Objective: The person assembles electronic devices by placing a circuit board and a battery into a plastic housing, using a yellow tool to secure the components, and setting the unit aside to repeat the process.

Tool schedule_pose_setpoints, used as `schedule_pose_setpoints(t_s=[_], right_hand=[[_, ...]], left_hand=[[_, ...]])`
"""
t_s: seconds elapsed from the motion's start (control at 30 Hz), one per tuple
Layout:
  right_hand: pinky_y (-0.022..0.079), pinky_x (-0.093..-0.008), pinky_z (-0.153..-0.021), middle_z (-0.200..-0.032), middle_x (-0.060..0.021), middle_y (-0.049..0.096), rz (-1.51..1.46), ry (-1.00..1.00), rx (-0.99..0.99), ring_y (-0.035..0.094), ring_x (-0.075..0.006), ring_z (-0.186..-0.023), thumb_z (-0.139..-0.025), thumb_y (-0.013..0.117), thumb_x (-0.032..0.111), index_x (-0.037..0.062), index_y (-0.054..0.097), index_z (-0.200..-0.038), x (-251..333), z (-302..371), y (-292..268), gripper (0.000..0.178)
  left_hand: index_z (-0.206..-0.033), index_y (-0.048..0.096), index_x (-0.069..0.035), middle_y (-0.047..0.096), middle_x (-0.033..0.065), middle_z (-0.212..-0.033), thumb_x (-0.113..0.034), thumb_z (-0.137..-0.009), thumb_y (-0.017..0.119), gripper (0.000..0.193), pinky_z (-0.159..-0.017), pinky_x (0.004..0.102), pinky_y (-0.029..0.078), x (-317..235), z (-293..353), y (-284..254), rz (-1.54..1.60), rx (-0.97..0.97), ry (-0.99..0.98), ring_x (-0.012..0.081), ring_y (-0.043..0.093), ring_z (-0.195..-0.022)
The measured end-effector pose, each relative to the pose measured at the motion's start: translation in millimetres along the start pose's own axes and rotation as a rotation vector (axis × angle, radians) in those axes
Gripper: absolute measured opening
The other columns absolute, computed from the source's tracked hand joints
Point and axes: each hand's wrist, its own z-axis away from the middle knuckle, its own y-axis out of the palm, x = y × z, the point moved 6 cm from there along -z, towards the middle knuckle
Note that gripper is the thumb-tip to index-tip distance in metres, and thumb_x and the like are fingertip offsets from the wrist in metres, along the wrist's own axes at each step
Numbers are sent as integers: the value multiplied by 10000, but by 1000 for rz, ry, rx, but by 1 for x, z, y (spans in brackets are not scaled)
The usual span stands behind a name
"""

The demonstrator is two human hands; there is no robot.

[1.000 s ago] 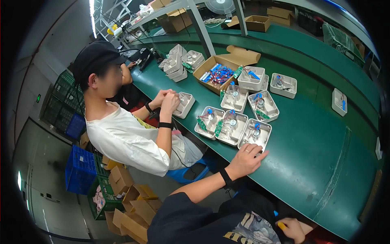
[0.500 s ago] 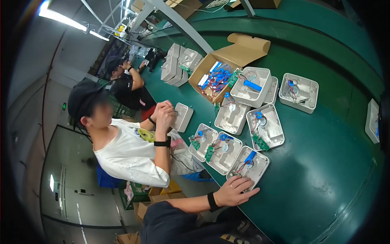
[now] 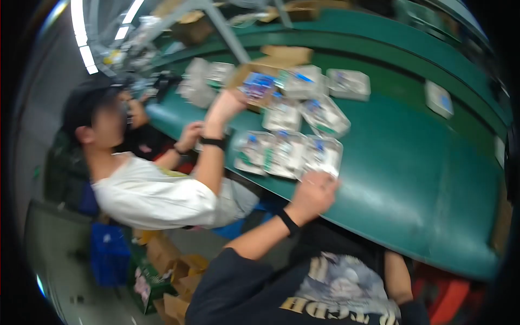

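My left hand (image 3: 315,194), black band at its wrist, has its fingers curled at the near edge of a white plastic housing (image 3: 330,160); motion blurs them. Inside that housing lie a blue cylinder (image 3: 320,146) and small parts. Two similar housings, a middle one (image 3: 284,157) and a left one (image 3: 253,154), stand against it, with green circuit boards and blue parts in them. Of my right arm only a bit of forearm (image 3: 398,276) shows by the table's near edge; its hand is out of sight.
More housings (image 3: 325,116) stand behind, near an open cardboard box (image 3: 281,57) of blue wired parts. A co-worker in white (image 3: 151,189) sits at left, one hand (image 3: 230,103) at that box. Another person is beyond. One housing (image 3: 439,100) lies far right on the green table (image 3: 395,179).
My view has swung, so the table appears turned and more of my shirt shows. My left hand's fingers, earlier spread, are now curled. The co-worker's hand has moved from a housing to the cardboard box.
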Motion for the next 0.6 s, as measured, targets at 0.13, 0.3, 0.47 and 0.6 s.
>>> schedule_pose_setpoints(t_s=[0.13,0.3,0.47,0.6], right_hand=[[569,-413,-982,-1206,-167,770,119,176,69,725,-360,-1132,-1081,625,303,50,756,-1263,109,86,33,338],[572,-429,-988,-1168,-128,792,132,-193,-30,745,-320,-1107,-952,758,137,78,793,-1184,279,184,40,243],[401,-483,-1232,-1602,-206,530,622,63,-881,475,-421,-1496,-965,745,147,78,583,-1527,193,201,-64,589],[218,-535,-1320,-1745,-204,318,820,344,-738,261,-420,-1622,-993,711,226,71,424,-1641,140,158,-80,725]], left_hand=[[-1272,734,-113,659,105,-1145,-119,-854,752,419,-1030,479,493,-20,62,-35,-16,-95,27,312,635,-1115],[-1279,731,-111,650,98,-1143,-154,-874,747,407,-1074,476,467,-26,106,-84,-5,-165,56,293,632,-1123],[-1294,720,-114,639,94,-1165,-167,-872,755,427,-1110,478,445,-18,131,-101,3,-176,80,281,625,-1157],[-1327,697,-116,631,87,-1185,-171,-875,755,459,-1143,482,427,8,132,-100,39,-170,80,270,618,-1193]])
